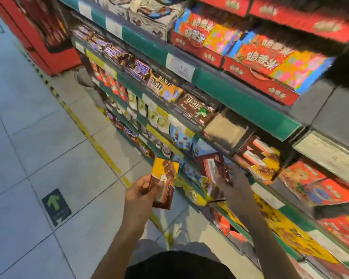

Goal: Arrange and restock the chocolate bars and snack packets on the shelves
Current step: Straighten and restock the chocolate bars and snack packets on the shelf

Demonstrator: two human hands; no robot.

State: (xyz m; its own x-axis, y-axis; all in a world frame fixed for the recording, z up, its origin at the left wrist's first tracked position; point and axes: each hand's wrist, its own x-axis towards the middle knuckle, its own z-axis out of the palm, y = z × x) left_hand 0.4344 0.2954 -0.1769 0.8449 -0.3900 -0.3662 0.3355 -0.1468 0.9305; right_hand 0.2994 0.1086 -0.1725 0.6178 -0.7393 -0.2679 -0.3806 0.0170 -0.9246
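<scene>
Two hands holding boxed chocolate bars before a stocked shop shelf.

The left hand (142, 190) grips a flat chocolate box (164, 183), brown with an orange-yellow upper panel picturing chocolate squares, held upright over the tiled floor (38, 127). The right hand (233, 183), blurred, grips a second brown box (215, 168) tilted against the green shelf edge (256, 109). Matching boxes (259, 160) stand on the shelf just right of it; M&M's packs (195, 109) lie one tier higher.
</scene>
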